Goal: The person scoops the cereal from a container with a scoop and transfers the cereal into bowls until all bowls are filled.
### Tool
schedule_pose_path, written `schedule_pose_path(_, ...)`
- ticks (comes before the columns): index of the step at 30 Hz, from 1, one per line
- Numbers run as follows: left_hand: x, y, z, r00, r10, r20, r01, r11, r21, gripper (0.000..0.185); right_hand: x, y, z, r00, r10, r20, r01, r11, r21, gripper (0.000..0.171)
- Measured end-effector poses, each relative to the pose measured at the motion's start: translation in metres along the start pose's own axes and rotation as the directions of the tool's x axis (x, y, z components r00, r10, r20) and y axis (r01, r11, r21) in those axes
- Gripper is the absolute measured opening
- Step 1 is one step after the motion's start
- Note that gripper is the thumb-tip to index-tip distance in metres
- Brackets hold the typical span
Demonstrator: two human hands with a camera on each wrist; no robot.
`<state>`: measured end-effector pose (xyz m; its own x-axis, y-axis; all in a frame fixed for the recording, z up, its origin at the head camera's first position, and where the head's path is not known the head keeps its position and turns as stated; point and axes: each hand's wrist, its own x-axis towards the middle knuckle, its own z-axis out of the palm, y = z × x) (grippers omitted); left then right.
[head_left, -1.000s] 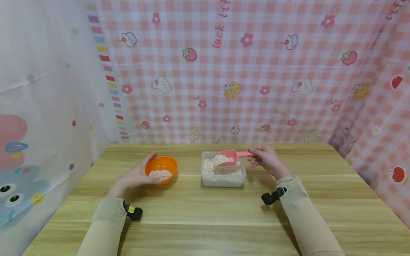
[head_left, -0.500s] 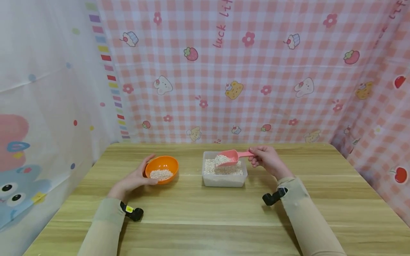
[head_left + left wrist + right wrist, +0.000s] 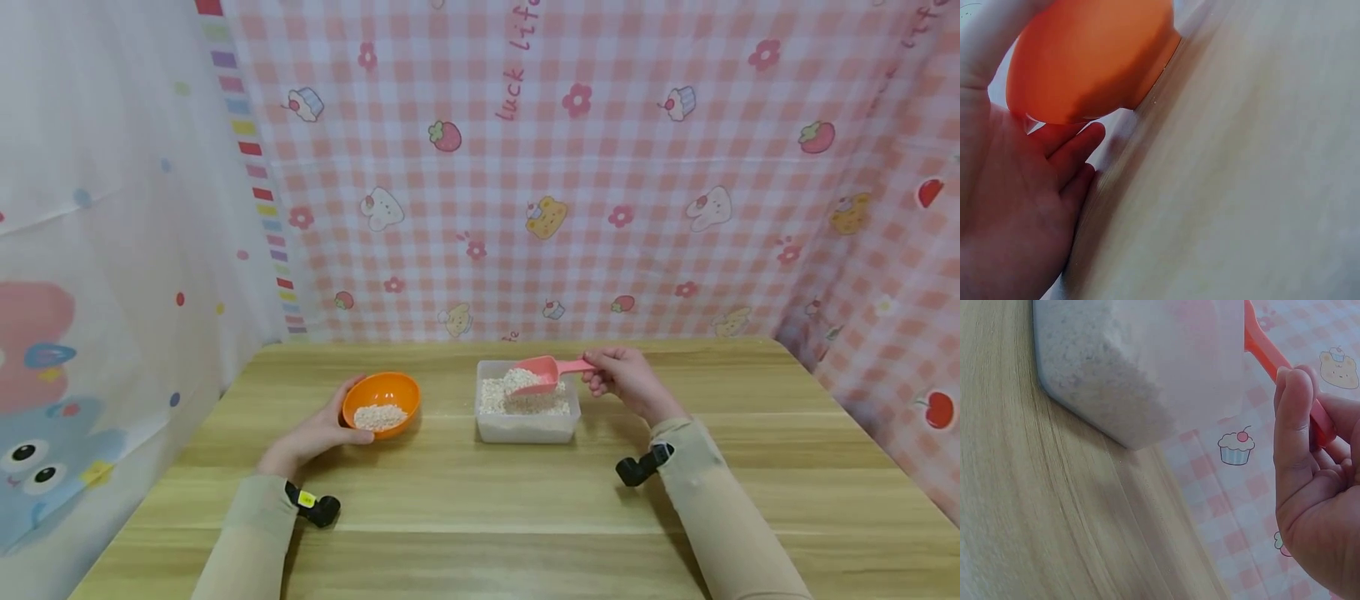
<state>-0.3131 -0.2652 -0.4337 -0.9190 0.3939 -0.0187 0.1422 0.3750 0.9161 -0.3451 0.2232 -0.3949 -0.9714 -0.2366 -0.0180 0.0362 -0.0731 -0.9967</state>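
Observation:
In the head view, my left hand [image 3: 318, 429] holds an orange bowl [image 3: 393, 386] from its left side, thumb along the near side. Pale flakes lie in the bowl's bottom. The left wrist view shows the bowl's underside [image 3: 1094, 56] with its foot down at the tabletop. My right hand [image 3: 630, 379] pinches the handle of a pink scoop [image 3: 549, 379], clearer in the right wrist view, where thumb and finger close on the handle [image 3: 1266, 347]. Heaped with flakes, the scoop lies level over a translucent rectangular tub [image 3: 527, 429] of the same flakes.
Everything stands on a wood-grain table [image 3: 465, 508], the bowl left of the tub with a gap between. A pink checked cloth [image 3: 480, 183] hangs behind the table's back edge. Black cameras are strapped at both wrists, such as the right one [image 3: 641, 467].
Both hands keep their holds, and the loaded scoop stays over the tub. The left thumb shifts slightly along the bowl. The whole view moves a little with the head.

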Motion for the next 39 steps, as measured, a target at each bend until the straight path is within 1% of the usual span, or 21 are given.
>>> schedule_pose_path(3,0.000,-0.001,0.000,1.000,-0.002,-0.007,0.002,1.000,0.011,0.105,0.000,0.000,0.001,1.000,-0.003,-0.003,0.003,1.000,0.001,0.020)
schedule_pose_path(9,0.000,-0.001,0.000,1.000,-0.010,-0.003,0.010,1.000,0.004,0.105,-0.002,-0.001,0.001,1.000,-0.006,-0.015,0.006,1.000,-0.004,0.021)
schedule_pose_path(12,-0.002,-0.001,0.000,1.000,-0.012,-0.003,0.012,1.000,0.004,0.105,-0.001,-0.002,0.003,1.000,0.007,-0.015,-0.008,1.000,-0.011,0.024)
schedule_pose_path(17,-0.002,0.002,0.002,1.000,-0.006,0.014,0.007,0.999,-0.032,0.103,0.004,-0.006,0.009,1.000,0.000,0.004,0.000,1.000,-0.012,0.029)
schedule_pose_path(19,-0.002,0.003,0.002,1.000,-0.007,0.013,0.007,0.999,-0.039,0.102,0.007,-0.010,0.014,1.000,-0.019,0.017,0.019,1.000,-0.019,0.029)
schedule_pose_path(22,-0.002,0.003,0.002,1.000,-0.016,-0.001,0.016,1.000,-0.026,0.102,0.012,-0.017,0.023,0.999,-0.038,0.028,0.039,0.999,-0.033,0.027)
schedule_pose_path(24,-0.002,0.004,0.002,1.000,-0.010,0.001,0.010,1.000,-0.012,0.102,0.015,-0.022,0.030,0.999,-0.041,0.030,0.042,0.998,-0.039,0.027)
schedule_pose_path(29,-0.003,0.006,0.001,1.000,-0.004,0.001,0.004,1.000,0.010,0.104,0.020,-0.032,0.049,0.998,-0.043,0.048,0.044,0.999,-0.028,0.035)
schedule_pose_path(35,-0.002,0.004,0.000,1.000,-0.007,-0.007,0.007,1.000,0.008,0.103,0.025,-0.036,0.070,0.995,-0.066,0.068,0.068,0.997,-0.022,0.031)
schedule_pose_path(39,-0.002,0.003,0.000,1.000,0.004,0.007,-0.004,1.000,0.005,0.105,0.030,-0.035,0.081,0.995,-0.070,0.064,0.071,0.997,-0.011,0.030)
